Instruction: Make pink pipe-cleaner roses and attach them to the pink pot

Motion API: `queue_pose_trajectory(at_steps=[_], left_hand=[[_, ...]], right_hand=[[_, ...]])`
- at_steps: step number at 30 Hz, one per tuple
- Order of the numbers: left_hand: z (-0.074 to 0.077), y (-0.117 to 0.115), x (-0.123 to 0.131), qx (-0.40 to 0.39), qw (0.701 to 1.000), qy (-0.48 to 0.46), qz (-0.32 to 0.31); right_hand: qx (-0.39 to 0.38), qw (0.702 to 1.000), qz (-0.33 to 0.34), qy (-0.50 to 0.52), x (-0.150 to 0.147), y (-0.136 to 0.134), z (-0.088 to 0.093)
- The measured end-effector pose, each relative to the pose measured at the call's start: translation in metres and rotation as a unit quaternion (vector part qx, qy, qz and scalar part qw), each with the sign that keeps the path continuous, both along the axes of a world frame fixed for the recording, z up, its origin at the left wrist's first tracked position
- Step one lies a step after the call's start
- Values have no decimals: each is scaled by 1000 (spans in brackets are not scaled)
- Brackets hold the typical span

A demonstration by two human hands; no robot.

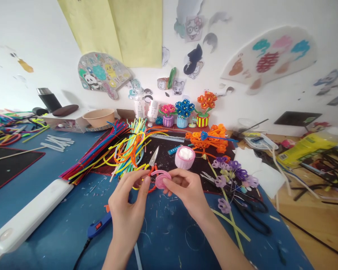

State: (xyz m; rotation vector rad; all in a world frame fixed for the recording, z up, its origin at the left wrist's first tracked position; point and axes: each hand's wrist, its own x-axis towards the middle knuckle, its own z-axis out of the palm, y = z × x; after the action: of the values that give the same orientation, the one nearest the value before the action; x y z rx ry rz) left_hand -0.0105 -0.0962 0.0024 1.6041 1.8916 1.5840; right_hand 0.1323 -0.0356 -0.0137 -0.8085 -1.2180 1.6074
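My right hand (186, 189) pinches a pink pipe-cleaner coil (162, 178), a flat spiral held up over the blue mat (169, 228). My left hand (128, 204) meets it from the left, thumb and forefinger closed on the coil's loose pink tail. Just behind the coil lie red-handled scissors (153, 161) with the blades pointing away. A small pink pot (184, 156) with white filling stands behind my right hand.
A pile of coloured pipe cleaners (115, 150) fans out at the back left. Orange flowers (211, 137) and purple flowers (233, 174) on green stems lie at right beside black scissors (252, 213). A blue glue gun (97, 227) and a white bar (30, 213) lie at left.
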Motion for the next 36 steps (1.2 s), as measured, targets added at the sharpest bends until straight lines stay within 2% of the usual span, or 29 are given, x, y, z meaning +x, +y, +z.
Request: queue_pose_trajectory(at_steps=[4,7,10,17,21,24,32,36], left_hand=[[11,5,-7,22,995,92,-22],[11,7,-9,51,991,122,-24],[8,5,-7,46,992,118,-23],[-3,1,3,30,999,-16,-16],[-9,0,9,20,994,-106,-20],[-12,0,13,19,990,-138,-15],[-11,-2,21,67,996,-39,42],[-9,-2,26,99,990,50,89]], right_hand=[[1,1000,-4,-6,0,-1,2],[4,1000,-5,-5,1,-1,3],[-1,1000,-4,4,0,-1,2],[7,1000,-24,19,-1,-2,1],[15,999,-21,21,-1,-2,0],[17,999,-17,30,-1,-2,0],[16,998,-36,49,-5,-7,-1],[19,997,-48,50,-7,-8,-1]])
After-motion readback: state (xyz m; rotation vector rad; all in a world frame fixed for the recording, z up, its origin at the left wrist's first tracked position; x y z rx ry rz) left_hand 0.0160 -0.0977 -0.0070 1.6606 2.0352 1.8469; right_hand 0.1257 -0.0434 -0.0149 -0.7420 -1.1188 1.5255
